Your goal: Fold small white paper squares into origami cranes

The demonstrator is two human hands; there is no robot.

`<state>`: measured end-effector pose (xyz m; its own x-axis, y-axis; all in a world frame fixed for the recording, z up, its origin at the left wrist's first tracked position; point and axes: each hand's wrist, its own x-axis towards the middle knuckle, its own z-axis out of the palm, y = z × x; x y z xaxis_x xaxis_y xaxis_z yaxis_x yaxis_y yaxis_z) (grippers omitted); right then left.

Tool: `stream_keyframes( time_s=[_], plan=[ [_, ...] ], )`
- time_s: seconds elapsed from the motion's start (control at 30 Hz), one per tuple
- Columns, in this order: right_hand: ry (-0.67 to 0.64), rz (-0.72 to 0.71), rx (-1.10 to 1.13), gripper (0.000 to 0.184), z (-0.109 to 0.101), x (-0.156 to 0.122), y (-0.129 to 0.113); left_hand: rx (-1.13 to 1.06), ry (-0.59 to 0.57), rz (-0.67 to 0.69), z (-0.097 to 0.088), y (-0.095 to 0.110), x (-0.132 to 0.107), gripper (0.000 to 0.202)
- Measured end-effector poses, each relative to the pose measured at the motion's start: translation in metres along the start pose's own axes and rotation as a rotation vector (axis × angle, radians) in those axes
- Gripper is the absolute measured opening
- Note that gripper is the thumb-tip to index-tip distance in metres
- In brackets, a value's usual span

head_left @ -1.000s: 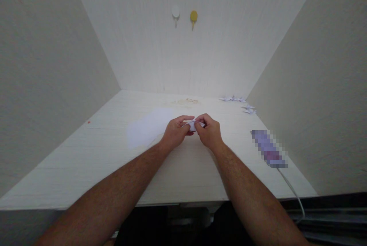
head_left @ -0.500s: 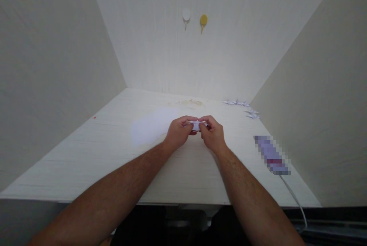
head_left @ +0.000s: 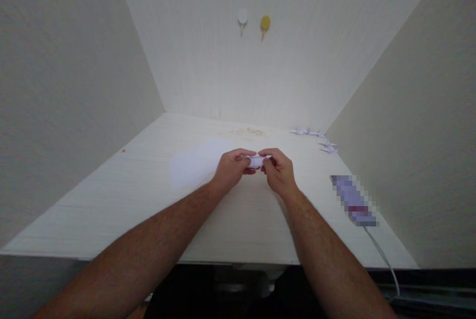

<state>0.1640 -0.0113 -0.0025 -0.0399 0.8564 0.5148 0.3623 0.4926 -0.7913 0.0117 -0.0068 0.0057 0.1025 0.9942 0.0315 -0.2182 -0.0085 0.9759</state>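
Note:
A small folded piece of white paper (head_left: 256, 162) is held up between my two hands over the middle of the table. My left hand (head_left: 233, 166) pinches its left end, thumb in front and fingers behind. At the other end, my right hand (head_left: 278, 168) grips the paper between thumb and bent fingers. The fingertips of both hands come close together above the paper, and its exact fold is too small to make out. Flat white paper (head_left: 195, 163) lies on the table just beyond my left hand.
Several folded white paper cranes (head_left: 308, 132) stand along the back right edge of the table (head_left: 122, 200). A phone-like device (head_left: 353, 201), pixelated, lies at the right with a white cable (head_left: 382, 254). White (head_left: 242, 17) and yellow (head_left: 265, 23) hooks hang on the back wall.
My right hand has shifted slightly to the right, so its thumb and my left thumb are farther apart and more of the folded paper shows. The left hand is nearly unmoved.

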Motion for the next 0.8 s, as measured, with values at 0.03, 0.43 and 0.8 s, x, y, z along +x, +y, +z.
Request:
stream_keyframes(
  time_s=[0.03, 0.43, 0.8],
  plan=[
    [-0.040, -0.032, 0.004, 0.024, -0.002, 0.001, 0.000, 0.006, -0.001, -0.018, -0.001, 0.000, 0.001, 0.023],
    [-0.362, 0.095, 0.064, 0.015, -0.016, 0.006, 0.007, 0.048, -0.118, -0.126, -0.009, 0.001, 0.003, 0.021],
    [-0.278, 0.304, 0.171, 0.018, -0.022, 0.009, 0.001, 0.017, -0.210, -0.070, -0.015, -0.003, 0.005, 0.042]
  ],
)
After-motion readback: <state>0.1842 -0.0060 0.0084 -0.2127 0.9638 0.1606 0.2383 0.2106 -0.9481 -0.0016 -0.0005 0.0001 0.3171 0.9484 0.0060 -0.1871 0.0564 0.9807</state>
